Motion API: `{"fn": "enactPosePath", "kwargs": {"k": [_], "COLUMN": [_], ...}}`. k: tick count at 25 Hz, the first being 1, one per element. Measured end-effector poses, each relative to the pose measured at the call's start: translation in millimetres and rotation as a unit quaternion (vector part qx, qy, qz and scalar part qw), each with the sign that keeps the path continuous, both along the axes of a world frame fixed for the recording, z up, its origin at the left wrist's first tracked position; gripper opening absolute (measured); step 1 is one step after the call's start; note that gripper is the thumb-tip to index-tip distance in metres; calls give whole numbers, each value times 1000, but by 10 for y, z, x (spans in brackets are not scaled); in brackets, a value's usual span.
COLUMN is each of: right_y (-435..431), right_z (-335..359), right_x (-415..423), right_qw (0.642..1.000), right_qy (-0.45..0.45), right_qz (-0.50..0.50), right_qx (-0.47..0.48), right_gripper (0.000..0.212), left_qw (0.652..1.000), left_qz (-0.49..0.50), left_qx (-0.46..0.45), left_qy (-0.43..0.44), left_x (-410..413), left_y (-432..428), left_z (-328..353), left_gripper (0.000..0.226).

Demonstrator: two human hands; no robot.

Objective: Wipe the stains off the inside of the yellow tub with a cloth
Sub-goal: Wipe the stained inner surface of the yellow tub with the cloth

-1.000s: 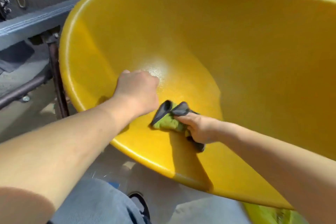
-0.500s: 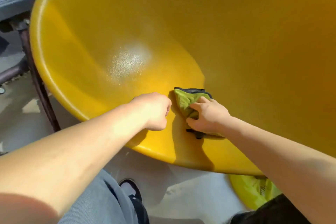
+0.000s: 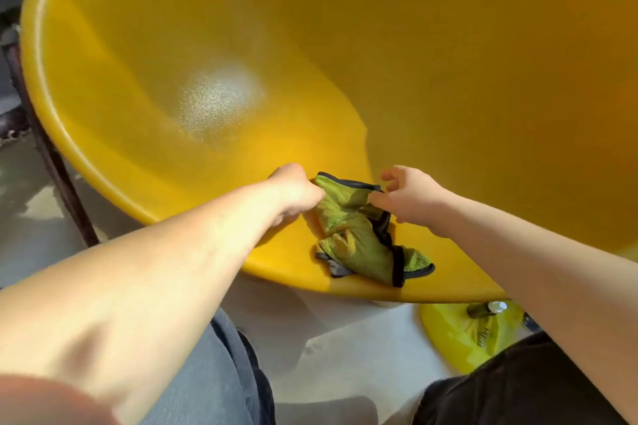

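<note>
1. We see the yellow tub (image 3: 448, 62) tipped toward the camera, its open inside filling most of the view; a pale, speckled glare patch (image 3: 217, 100) sits on the inner wall to the left of centre.
2. The cloth (image 3: 359, 238) – green with a dark border – lies crumpled on the tub's inner surface close to the near rim, its lower end trailing down toward the rim edge.
3. The left hand (image 3: 293, 190) is closed in a fist at the cloth's upper left corner and pinches that corner.
4. The right hand (image 3: 411, 200) grips the cloth's upper right edge between thumb and fingers; the remaining fingers (image 3: 392, 176) are curled loosely above it.
5. Between the two hands the cloth's top edge is held up off the tub – the rest sags below.
6. Both bare forearms reach in from the bottom of the view, over the near rim.
7. Under the tub's near rim, at lower right, we note a yellow-green bag (image 3: 462, 335) on the pale floor (image 3: 345, 355).
8. A dark metal frame leg (image 3: 51, 162) runs beside the tub's left side.
</note>
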State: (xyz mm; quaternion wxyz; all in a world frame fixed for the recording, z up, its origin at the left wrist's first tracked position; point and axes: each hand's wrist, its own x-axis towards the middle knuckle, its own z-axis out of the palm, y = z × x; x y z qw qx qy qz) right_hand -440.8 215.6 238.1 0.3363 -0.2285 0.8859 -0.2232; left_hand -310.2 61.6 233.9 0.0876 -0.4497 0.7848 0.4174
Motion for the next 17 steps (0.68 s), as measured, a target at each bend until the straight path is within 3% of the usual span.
{"fn": "enactPosePath", "kwargs": {"k": [3,6,8,11,13,16,17], "right_y": [-179,-283,-286,-223,-165,-36,-4], "right_z": [-123,-111,67,469,756,1083,1138], "right_x": [-36,-94,-208,-357,-321,-184,-159], "right_qw": [998,993,994,985,947,899,891], "right_qy": [-50,-101,-96,-34,1,120,135], "right_qz": [-15,3,-8,-66,-83,-37,-23], "right_qx": [25,67,46,-155,-310,-419,-432], "right_gripper": [77,60,49,36,30,23,23], "left_qw": [991,967,956,956,937,902,899], "left_qz": [78,113,112,75,19,-15,-23], "left_qx": [109,228,262,142,11,-22,-22], "left_qy": [22,18,72,244,349,431,436], "left_x": [-223,-387,-466,-511,-454,-328,-277], "left_y": [106,166,118,3,-43,-76,-77], "left_z": [-34,28,181,521,783,1091,1158], "left_gripper": [29,16,10,19,27,57,57]}}
